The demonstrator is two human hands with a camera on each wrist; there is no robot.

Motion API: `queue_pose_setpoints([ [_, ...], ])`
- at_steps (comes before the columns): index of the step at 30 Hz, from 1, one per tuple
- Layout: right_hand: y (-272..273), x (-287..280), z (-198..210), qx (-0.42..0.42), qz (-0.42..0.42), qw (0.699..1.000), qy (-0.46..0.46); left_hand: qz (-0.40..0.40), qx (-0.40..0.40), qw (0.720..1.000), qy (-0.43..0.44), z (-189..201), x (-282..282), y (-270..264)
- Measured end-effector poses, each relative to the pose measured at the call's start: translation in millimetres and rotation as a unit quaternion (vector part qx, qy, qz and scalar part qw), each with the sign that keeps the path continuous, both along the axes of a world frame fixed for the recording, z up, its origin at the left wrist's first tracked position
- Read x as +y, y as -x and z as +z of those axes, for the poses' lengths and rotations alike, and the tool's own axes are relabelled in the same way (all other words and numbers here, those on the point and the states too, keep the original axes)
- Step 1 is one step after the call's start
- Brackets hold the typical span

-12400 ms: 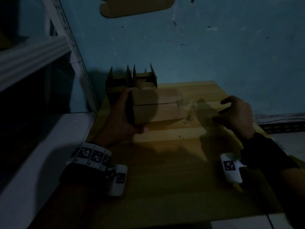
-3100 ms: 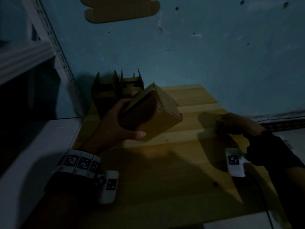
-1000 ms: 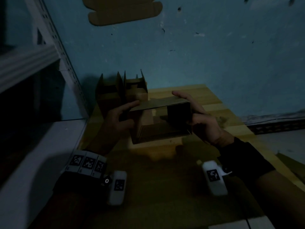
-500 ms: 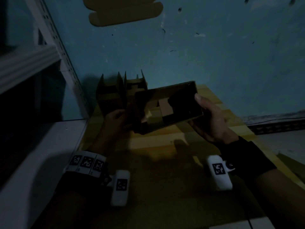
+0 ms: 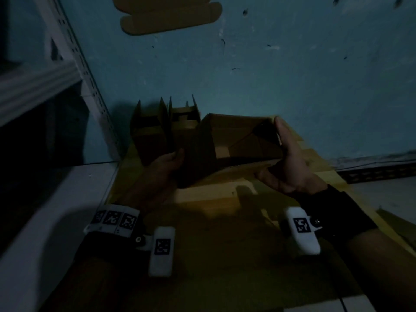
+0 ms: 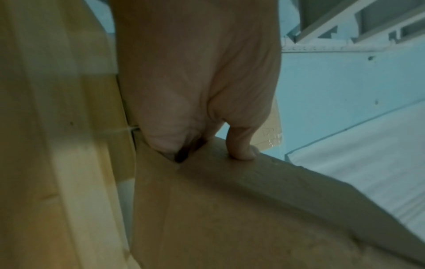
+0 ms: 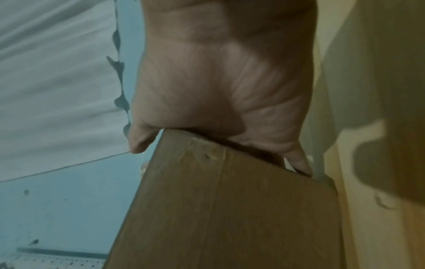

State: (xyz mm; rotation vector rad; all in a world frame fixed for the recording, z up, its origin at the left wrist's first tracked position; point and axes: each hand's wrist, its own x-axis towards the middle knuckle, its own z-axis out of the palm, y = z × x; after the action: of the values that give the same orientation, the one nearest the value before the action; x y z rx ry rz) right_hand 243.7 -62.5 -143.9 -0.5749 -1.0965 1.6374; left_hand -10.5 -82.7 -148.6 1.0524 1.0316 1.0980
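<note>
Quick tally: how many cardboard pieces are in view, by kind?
Brown cardboard box gripped by left hand and right hand: 1
Open-flapped brown cardboard boxes by the blue wall: 2
Flat brown cardboard blank on the wall: 1
Total: 4

Brightness: head view very dim, near black at the bottom and left; both wrist views lighter.
Light: from the right (source unseen), laying one pale band on the wooden table (image 5: 202, 192).
Shadows: right hand (image 5: 290, 163) lit, left hand (image 5: 166, 163) dark; cardboard box (image 5: 236, 140) interior murky.
Blur: soft everywhere, wrist views smeared.
Distortion: shelf upright (image 5: 90, 86) slants at the wide-angle edge.
</note>
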Motion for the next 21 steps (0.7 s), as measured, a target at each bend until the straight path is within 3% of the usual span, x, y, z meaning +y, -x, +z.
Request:
queue_pose_setpoints([
  [3, -1, -2, 5, 0.005, 0.033, 0.999, -0.015, 0.014, 0.024, 0.999, -0.021, 2, 0, -1],
  [6, -3, 0, 8, 0.003, 0.022, 0.999, -0.024, 0.079, 0.130, 0.987, -0.058, -2, 5, -2],
  [8, -5, 1, 9, 0.002, 0.021, 0.999, -0.038, 0.103, 0.160, 0.980, -0.065, -5, 6, -3],
  [12, -8, 5, 4, -0.028, -0.027, 0.997, -0.070, 0.152, 0.203, 0.964, -0.080, -7, 7, -4],
  [16, -10, 4, 2, -0.101, -0.092, 0.986, -0.091, 0.136, 0.282, 0.947, -0.066, -7, 5, -3],
  [18, -13, 3, 1, -0.132, -0.079, 0.982, -0.112, 0.114, 0.243, 0.963, -0.015, -5, 4, -4],
  [21, -14, 5, -4, -0.200, -0.032, 0.969, -0.144, 0.043, 0.068, 0.994, 0.072, 4, -4, -10],
])
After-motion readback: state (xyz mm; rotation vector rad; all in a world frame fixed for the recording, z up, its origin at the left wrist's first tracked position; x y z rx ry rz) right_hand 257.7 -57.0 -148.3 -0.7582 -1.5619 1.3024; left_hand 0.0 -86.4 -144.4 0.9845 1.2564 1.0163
